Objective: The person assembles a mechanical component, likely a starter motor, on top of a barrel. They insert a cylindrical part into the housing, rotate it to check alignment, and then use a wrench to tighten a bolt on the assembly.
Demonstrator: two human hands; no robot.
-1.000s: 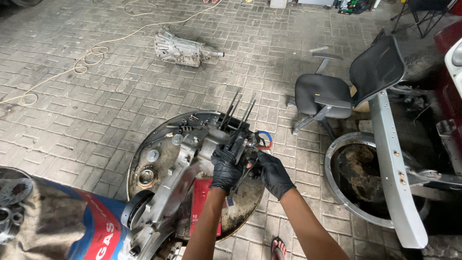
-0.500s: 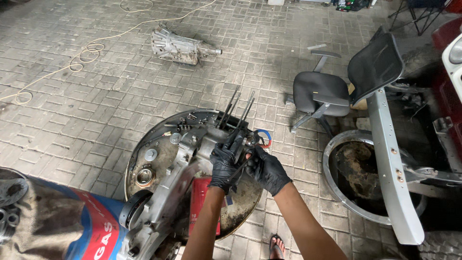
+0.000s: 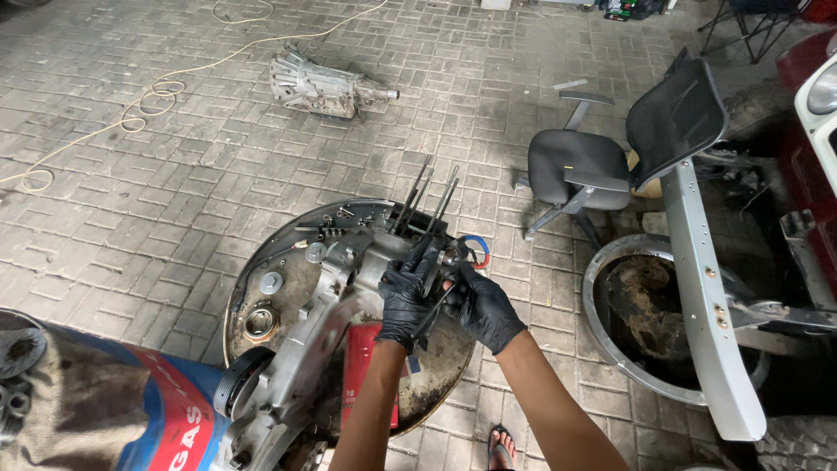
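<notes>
A grey metal engine case (image 3: pixel 340 288) with several long dark studs (image 3: pixel 427 199) sticking up rests over a round oily drain pan (image 3: pixel 279 288). Both my hands wear black gloves. My left hand (image 3: pixel 406 296) grips the upper end of the case beside the studs. Close to its right, my right hand (image 3: pixel 485 307) holds a thin dark tool (image 3: pixel 433 312) angled against the case. What the tool's tip touches is hidden by my fingers.
A gearbox (image 3: pixel 324 85) and a yellow cord (image 3: pixel 148 96) lie on the paved floor beyond. A black office chair (image 3: pixel 610 157) stands to the right, with a second round pan (image 3: pixel 645 323) and a grey metal beam (image 3: pixel 706 296). A blue and red drum (image 3: pixel 131 410) sits at lower left.
My right hand has closed in toward my left on the case. The view has shifted slightly; the case stays put.
</notes>
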